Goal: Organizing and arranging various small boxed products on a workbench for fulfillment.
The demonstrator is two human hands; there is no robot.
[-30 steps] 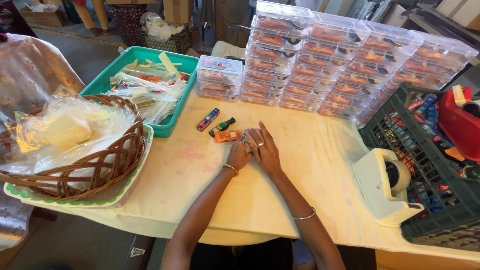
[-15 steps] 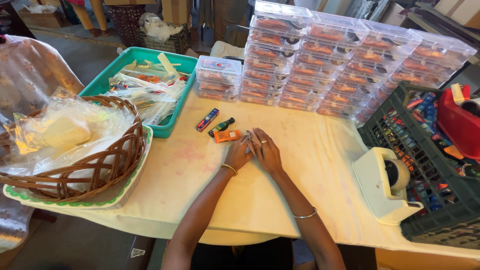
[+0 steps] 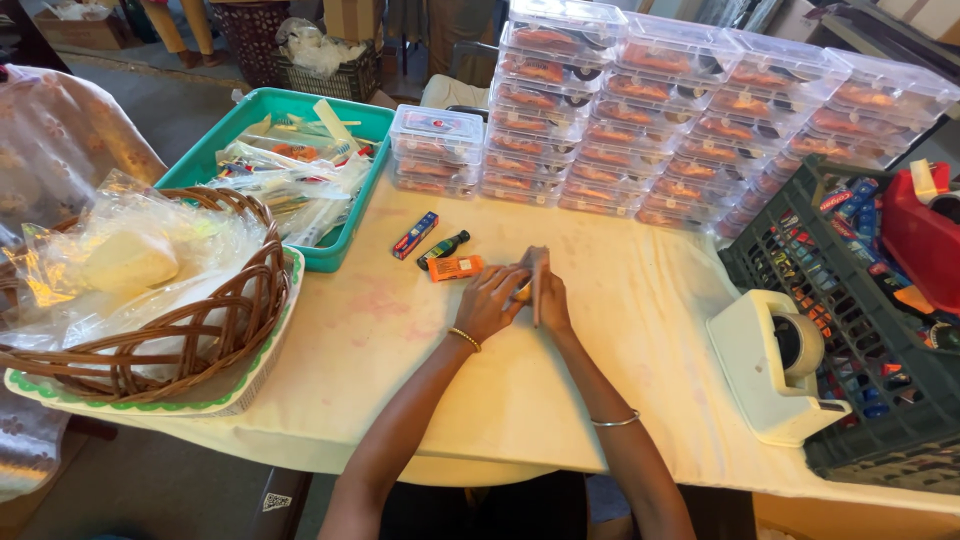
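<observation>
Three small packets lie on the pale table (image 3: 620,330) just beyond the person's hands.

A blue-and-red flat box (image 3: 414,235), a dark green tube (image 3: 443,248) and an orange packet (image 3: 455,267) sit in a row below the stacked clear lidded boxes (image 3: 690,130). Since half a second ago the hands have drawn closer and turned on edge. The left hand (image 3: 490,303) curls, fingers bent, and the right hand (image 3: 548,292) stands flat against it, pinching something small and orange between them that is mostly hidden.
</observation>
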